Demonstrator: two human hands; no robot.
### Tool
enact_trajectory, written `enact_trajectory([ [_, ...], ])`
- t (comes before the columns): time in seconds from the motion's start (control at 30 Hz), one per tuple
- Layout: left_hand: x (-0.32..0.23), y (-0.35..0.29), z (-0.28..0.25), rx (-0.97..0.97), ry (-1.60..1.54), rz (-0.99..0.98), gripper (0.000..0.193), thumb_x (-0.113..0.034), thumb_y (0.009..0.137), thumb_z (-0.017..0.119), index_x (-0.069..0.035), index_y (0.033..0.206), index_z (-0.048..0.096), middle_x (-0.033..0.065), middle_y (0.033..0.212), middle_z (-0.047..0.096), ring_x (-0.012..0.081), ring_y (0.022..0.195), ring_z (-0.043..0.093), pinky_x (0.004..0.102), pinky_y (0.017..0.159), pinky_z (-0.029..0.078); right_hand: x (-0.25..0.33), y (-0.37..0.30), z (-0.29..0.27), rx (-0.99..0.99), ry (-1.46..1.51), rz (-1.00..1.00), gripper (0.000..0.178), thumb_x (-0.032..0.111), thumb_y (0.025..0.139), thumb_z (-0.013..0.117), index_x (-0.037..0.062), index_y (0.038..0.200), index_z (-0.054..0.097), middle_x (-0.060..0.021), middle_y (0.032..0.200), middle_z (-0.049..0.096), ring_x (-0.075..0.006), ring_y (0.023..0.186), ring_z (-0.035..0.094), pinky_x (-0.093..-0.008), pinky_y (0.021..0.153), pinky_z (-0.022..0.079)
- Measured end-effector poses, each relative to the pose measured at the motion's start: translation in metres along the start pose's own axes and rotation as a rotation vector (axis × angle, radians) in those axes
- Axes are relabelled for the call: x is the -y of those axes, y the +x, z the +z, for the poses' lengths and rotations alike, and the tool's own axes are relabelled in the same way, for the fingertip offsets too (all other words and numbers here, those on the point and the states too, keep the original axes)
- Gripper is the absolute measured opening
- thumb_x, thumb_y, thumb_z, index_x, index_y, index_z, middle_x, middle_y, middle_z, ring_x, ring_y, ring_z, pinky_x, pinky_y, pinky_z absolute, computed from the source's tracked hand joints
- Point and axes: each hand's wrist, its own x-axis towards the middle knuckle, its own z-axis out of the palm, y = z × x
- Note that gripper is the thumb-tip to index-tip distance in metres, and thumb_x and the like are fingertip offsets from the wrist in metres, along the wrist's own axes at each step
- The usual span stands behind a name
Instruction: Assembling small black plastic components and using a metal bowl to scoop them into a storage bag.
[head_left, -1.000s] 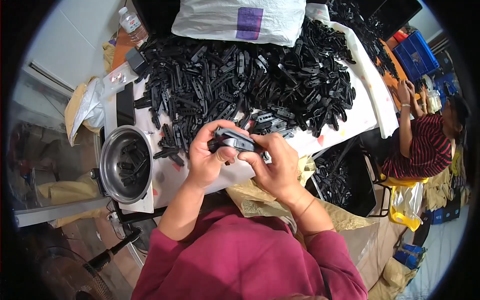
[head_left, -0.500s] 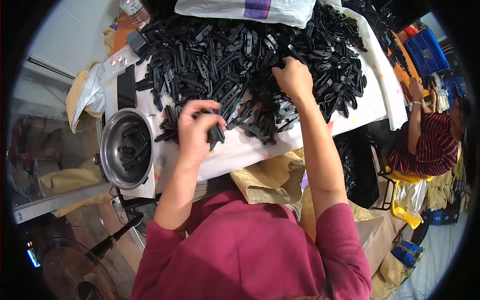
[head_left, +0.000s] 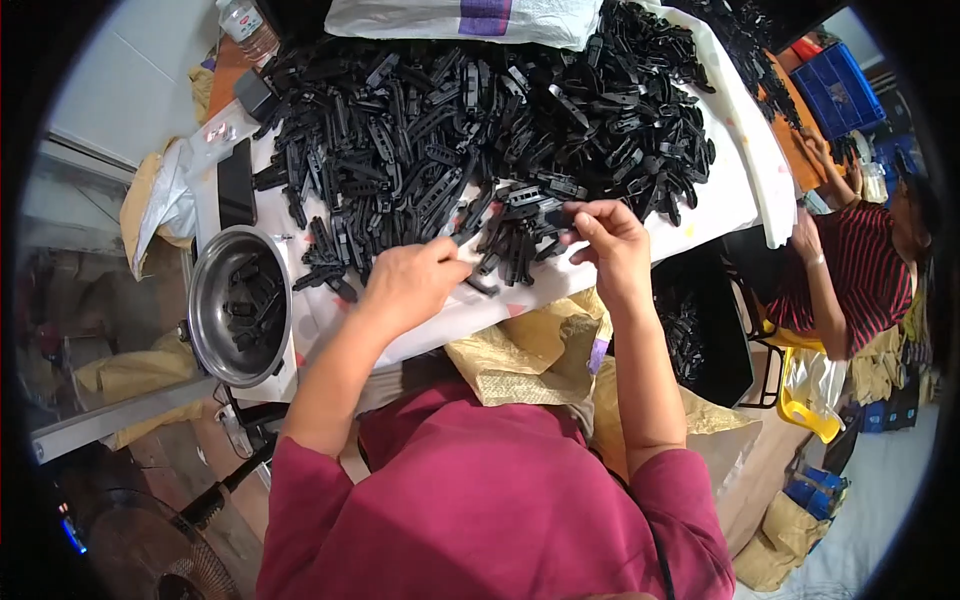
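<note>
A large heap of long, narrow black plastic parts (head_left: 400,130) covers the white-covered table before me. My left hand (head_left: 412,285) is closed at the near edge of the heap, its fingertips pinching a black plastic part, mostly hidden by the fingers and other parts. To its right, my right hand (head_left: 615,245) grips another black plastic part (head_left: 556,217) between thumb and fingers, just above a small cluster of parts (head_left: 515,245). A steel bowl (head_left: 203,320) at the left edge holds several black parts (head_left: 250,300).
A white sack (head_left: 400,20) lies across the back of the heap. A dark flat slab (head_left: 236,185) and a water bottle (head_left: 247,32) are at the left. Below the table are a yellow woven sack (head_left: 520,355) and a black bin (head_left: 715,340). Another person (head_left: 850,270) sits at the right.
My right hand has drawn back from the heap toward me and now holds a part. The left hand has turned palm down and shifted right and nearer. The whole view has shifted slightly.
</note>
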Motion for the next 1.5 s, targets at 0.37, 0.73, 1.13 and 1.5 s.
enact_trajectory([
  [0.37,-0.037,-0.013,0.013,0.092,0.003,-0.629,0.03,-0.041,0.077,0.065,-0.011,0.08,0.068,0.0121,0.07,0.063,0.0293,0.064,0.062,0.0375,0.058,0.049,-0.014,-0.021,0.017,-0.091,0.242,0.078,0.018,0.001,0.086,0.058,-0.0024,0.103,0.062,-0.0101,0.1,0.064,-0.0184,0.078,0.065,-0.0259,0.063,0.055],
  [0.73,-0.029,-0.013,0.015,0.15,-0.055,-0.737,0.03,-0.04,0.076,0.065,-0.012,0.084,0.067,0.013,0.071,0.064,0.0314,0.071,0.063,0.0403,0.065,0.048,-0.01,-0.043,0.026,0.109,0.151,0.013,0.019,-0.003,0.08,0.064,-0.003,0.099,0.062,-0.0091,0.092,0.063,-0.016,0.074,0.063,-0.0272,0.068,0.056],
  [1.13,-0.026,-0.008,-0.009,0.207,-0.869,-0.739,0.017,-0.017,0.085,0.065,-0.002,0.083,0.057,0.0018,0.064,0.057,0.0078,0.05,0.054,0.0226,0.044,0.042,0.0,-0.049,0.021,0.352,0.108,-0.062,0.014,-0.008,0.078,0.063,-0.0044,0.091,0.063,-0.0099,0.096,0.06,-0.0172,0.078,0.062,-0.0275,0.07,0.055],
  [1.5,-0.029,0.0,-0.053,0.201,-0.914,-0.257,0.016,-0.012,0.086,0.063,0.002,0.094,0.062,0.0028,0.081,0.064,0.007,0.074,0.058,0.0222,0.066,0.047,0.013,-0.066,0.047,0.359,-0.497,-0.651,0.017,-0.005,0.07,0.072,0.0018,0.085,0.066,-0.0095,0.089,0.062,-0.0187,0.077,0.06,-0.0267,0.064,0.05],
])
